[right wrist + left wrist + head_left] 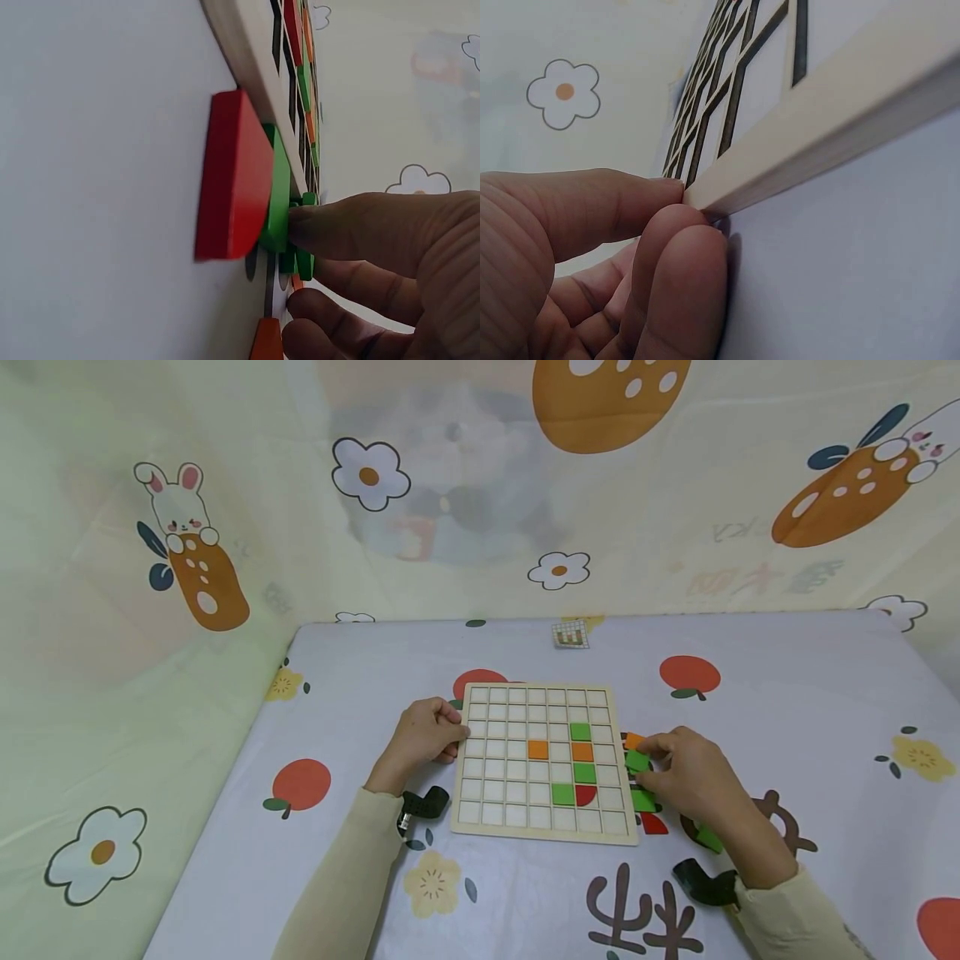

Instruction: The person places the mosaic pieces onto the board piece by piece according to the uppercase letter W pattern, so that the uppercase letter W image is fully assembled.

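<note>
A pale wooden grid board (543,835) lies on the table, its cells holding several green and orange squares and a red quarter-round piece (586,795). Its left edge is pinched by my left hand (423,735), the upper digit at the rim and curled fingers below in the left wrist view (679,277). Past the right edge, my right hand (693,777) pinches a green square tile (637,762); the far fingertips are partly hidden. Close to it lie another green tile (642,801), an orange piece (634,741) and a red piece (654,823), large in the right wrist view (236,180).
A small card with a printed grid pattern (570,635) lies near the table's back edge. Partly covered by the right wrist is another green piece (708,838). A printed cloth covers the table (525,902), and patterned cloth hangs behind it.
</note>
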`<state>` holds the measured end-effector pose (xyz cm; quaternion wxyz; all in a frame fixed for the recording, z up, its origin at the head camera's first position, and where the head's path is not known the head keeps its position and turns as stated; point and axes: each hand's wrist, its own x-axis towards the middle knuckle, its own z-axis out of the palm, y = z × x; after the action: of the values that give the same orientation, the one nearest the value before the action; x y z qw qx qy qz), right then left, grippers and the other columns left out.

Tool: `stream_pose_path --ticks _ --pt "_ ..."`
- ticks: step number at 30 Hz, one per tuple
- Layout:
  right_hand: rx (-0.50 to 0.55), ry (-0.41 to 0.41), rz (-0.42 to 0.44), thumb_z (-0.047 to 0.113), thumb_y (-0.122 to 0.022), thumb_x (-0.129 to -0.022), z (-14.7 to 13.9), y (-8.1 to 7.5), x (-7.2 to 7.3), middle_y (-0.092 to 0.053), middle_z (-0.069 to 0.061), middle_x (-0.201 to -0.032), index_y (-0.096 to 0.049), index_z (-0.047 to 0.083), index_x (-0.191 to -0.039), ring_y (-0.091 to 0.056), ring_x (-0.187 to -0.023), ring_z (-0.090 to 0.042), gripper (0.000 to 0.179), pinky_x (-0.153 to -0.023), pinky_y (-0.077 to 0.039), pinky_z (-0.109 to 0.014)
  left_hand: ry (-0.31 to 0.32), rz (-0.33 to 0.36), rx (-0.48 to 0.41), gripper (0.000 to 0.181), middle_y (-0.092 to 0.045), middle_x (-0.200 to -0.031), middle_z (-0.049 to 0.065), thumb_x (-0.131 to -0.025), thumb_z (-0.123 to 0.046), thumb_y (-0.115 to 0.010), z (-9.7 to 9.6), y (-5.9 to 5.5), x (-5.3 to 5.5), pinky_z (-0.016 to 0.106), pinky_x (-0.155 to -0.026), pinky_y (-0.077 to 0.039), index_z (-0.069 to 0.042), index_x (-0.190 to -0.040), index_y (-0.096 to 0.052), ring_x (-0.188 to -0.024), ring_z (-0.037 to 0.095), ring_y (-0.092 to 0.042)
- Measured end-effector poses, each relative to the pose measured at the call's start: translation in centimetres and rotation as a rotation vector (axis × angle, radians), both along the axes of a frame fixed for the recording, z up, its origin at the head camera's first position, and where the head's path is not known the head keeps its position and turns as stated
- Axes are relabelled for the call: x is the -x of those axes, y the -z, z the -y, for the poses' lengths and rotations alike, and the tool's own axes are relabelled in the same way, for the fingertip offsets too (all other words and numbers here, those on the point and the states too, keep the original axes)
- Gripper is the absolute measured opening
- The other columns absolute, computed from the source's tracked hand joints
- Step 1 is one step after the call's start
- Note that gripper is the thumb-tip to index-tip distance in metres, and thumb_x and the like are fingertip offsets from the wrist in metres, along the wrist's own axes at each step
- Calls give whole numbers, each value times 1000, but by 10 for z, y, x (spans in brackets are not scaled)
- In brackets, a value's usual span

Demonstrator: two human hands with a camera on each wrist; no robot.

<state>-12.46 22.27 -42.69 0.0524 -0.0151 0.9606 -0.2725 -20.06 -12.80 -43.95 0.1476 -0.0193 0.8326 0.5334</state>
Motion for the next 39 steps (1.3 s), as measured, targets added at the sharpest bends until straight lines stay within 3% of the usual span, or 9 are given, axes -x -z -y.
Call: stream_pose_path --ticks 9,20,27,39 --pt "-7 -7 11 12 -82 -83 2 -3 1 -61 -12 -89 -75 -5 -110 -54 -84 -28 32 -58 -49 -32 -2 -2 14 16 -64 -75 8 -93 -6 -76 0 1 0 25 -52 -58 -1 -102 -63 -54 14 -62" --pt "5 9 -19 15 -83 -83 9 -8 0 -65 -12 -91 -74 -5 -109 -57 -85 -28 34 -61 -50 -29 -2 3 8 17 -65 -75 8 -93 -6 -76 0 0 -1 25 -52 -58 -1 -102 -63 -54 14 -62" --pt "68 -19 -39 12 -84 -80 20 -9 0 -69 -12 -95 -76 -4 -109 -59 -88 -27 34 -65 -53 -32 -4 8 7 16 -65 -75 8 -93 -6 -76 0 0 -1 25 -52 -58 -1 -102 -63 -54 14 -61" --pt "91 -27 -11 12 -82 -80 39 -10 1 -62 -7 -89 -76 -1 -111 -55 -86 -25 34 -63 -49 -30 1 9 6 15 -66 -75 8 -94 -8 -75 1 -1 -1 23 -52 -57 -2 -102 -64 -54 14 -62"
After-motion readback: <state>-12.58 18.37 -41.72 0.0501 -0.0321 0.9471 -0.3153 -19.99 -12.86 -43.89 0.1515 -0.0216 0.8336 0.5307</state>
